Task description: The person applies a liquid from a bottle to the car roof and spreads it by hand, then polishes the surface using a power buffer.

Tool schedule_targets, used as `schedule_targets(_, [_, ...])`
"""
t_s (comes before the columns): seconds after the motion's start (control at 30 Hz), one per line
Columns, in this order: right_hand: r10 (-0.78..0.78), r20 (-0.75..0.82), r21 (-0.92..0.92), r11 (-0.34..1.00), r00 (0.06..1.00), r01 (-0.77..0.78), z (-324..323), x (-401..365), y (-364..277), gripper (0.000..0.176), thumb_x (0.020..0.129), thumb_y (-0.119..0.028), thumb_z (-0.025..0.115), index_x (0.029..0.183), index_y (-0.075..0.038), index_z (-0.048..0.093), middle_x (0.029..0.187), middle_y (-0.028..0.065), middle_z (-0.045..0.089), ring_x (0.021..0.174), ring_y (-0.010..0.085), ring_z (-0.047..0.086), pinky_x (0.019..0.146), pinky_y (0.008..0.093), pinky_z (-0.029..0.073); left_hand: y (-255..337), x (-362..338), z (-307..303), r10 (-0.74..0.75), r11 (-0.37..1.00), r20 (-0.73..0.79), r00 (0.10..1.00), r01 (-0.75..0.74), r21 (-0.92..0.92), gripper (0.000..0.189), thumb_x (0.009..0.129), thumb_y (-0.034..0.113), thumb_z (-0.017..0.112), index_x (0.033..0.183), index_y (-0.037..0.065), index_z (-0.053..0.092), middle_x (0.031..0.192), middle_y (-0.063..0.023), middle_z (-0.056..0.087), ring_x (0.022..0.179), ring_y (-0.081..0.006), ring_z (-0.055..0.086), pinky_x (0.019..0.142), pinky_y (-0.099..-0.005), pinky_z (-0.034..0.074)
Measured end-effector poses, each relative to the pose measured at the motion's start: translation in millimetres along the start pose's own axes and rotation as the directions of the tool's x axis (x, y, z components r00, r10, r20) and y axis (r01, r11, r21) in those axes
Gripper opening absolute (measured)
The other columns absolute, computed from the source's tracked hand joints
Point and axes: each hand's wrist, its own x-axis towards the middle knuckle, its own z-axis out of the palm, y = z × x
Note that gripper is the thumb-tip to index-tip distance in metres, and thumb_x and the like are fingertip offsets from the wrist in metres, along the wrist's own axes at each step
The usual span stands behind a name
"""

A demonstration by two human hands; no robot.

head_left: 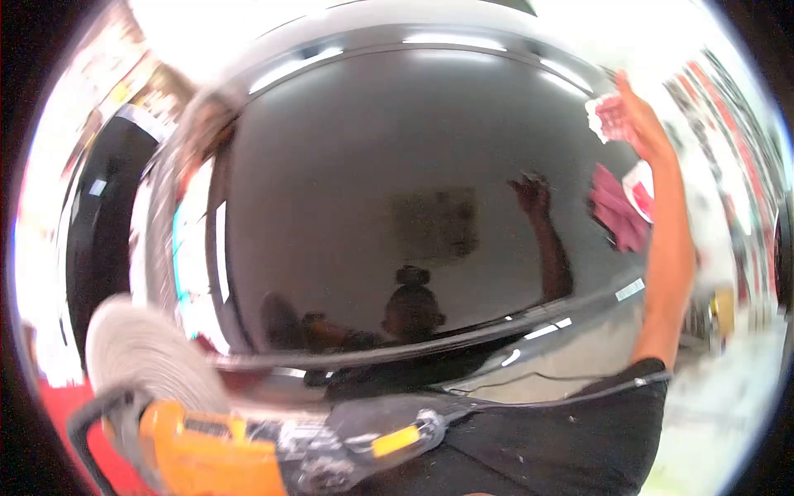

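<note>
Over the upper right edge of a glossy black curved panel point(331, 165), my right hand point(633, 124) is raised at the end of an outstretched arm. A crumpled pink and white item point(608, 118) shows at its palm, blurred, and one finger points upward. Below the hand, a mauve cloth point(619, 211) lies on the panel beside a white and red round item point(639, 190), partly hidden by my forearm. An orange and black polisher point(211, 446) with a round pale pad point(149, 347) is at the lower left, against my body. My left hand does not show.
A grey cord point(538, 403) runs from the polisher across my dark shirt. Another black panel point(107, 215) stands at the left, and a red surface point(62, 422) is at the lower left. Blurred shelving point(728, 132) lines the right side. The black panel reflects lights and my figure.
</note>
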Motion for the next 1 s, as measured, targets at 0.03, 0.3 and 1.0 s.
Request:
schedule_targets(0.03, [-0.052,0.095,0.052,0.998,0.994,0.047,45.2,2.6,-7.3,0.083,0.091,-0.078,0.051,0.098,0.003,0.066,0.091,0.012,0.068,0.077,0.0192,0.065,0.068,0.0322,0.055,10.3,0.9,-18.8,0.056,0.983,0.001,0.998,-0.055,0.177,0.068,0.084,0.071,0.069,0.082,0.003,0.066,0.054,-0.0033,0.054,0.045,-0.0134,0.056,0.044,-0.0241,0.047])
schedule_targets(0.3, [-0.65,0.497,-0.289,0.5,0.574,0.816,390.6,20.7,-55.6,0.056,0.104,-0.054,0.043,0.095,-0.005,0.068,0.102,0.0186,0.072,0.091,0.0327,0.068,0.079,0.0463,0.051,50.5,12.2,-60.0,-0.413,0.891,-0.365,0.834,0.454,0.031,0.054,0.082,0.053,0.072,0.069,0.002,0.061,0.051,-0.0035,0.052,0.041,-0.0142,0.046,0.038,-0.0293,0.034])
schedule_targets(1.0, [-0.636,0.479,-0.468,0.399,0.605,0.789,494.0,35.0,-82.0,0.096,0.098,-0.074,0.026,0.112,0.012,0.066,0.123,0.0307,0.062,0.129,0.0418,0.052,0.11,0.0502,0.042,-56.6,9.6,-133.8,0.466,0.868,0.391,0.794,-0.496,-0.028,0.087,0.08,0.069,0.074,0.136,0.005,0.056,0.12,-0.0236,0.063,0.078,-0.0198,0.066,0.059,-0.0347,0.051])
